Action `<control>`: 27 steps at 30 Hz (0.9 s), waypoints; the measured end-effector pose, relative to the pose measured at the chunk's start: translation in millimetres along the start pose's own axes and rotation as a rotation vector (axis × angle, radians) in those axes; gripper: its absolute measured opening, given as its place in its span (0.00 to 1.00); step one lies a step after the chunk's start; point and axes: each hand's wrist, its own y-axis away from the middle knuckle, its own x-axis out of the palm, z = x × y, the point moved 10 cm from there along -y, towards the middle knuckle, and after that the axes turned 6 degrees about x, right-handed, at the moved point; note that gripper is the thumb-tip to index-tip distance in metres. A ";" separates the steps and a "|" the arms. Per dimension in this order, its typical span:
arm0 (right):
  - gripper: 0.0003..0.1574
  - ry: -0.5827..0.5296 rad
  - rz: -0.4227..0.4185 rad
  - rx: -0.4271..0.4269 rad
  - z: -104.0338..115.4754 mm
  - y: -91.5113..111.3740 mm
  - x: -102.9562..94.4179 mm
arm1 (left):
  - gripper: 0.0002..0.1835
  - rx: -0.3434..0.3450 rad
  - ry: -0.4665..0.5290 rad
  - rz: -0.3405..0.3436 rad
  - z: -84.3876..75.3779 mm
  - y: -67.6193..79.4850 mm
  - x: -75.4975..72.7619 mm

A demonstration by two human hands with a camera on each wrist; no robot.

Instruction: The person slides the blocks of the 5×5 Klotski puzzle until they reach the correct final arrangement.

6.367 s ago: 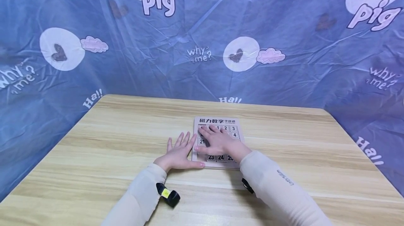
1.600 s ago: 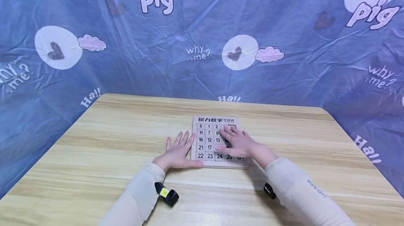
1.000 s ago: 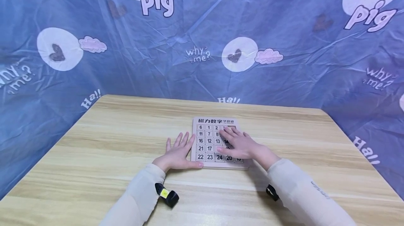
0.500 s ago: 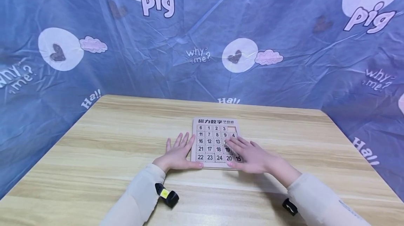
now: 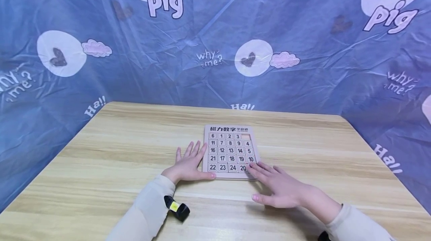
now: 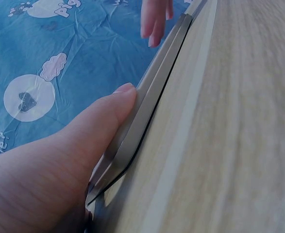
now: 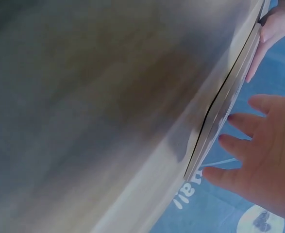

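Observation:
A flat number sliding puzzle (image 5: pixel 231 176) lies on the table, its numbered tiles in rows and a bare slot at the top right corner. My left hand (image 5: pixel 188 164) rests spread against its left side, the thumb lying on the lower left corner of the frame; the left wrist view shows that thumb (image 6: pixel 106 109) on the frame's edge. My right hand (image 5: pixel 283 186) is at the lower right corner, fingers extended, fingertips over the tile right of 20 and hiding it. In the right wrist view the right hand's fingers (image 7: pixel 237 145) are spread beside the puzzle's edge.
The wood-grain table (image 5: pixel 134 128) carries the puzzle near its middle. A blue printed cloth (image 5: pixel 202 20) hangs behind the table and at both sides. Black wrist cameras (image 5: pixel 178 211) are strapped on the pale sleeves.
Tiles 1, 2 and 3 have shifted one column left since the earliest frame. My right hand has drawn back from over the tiles to the lower right corner; the left has stayed put.

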 end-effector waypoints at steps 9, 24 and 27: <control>0.45 -0.011 -0.020 -0.018 4.3 12.9 1.2 | 0.58 0.002 0.003 -0.005 0.5 0.0 0.0; 0.44 -0.031 -0.025 -0.013 -1.4 9.3 3.5 | 0.58 0.001 0.006 -0.002 0.4 1.0 -0.3; 0.44 -0.036 -0.024 -0.008 -2.5 7.1 3.5 | 0.58 0.000 0.003 -0.002 0.5 0.8 -0.4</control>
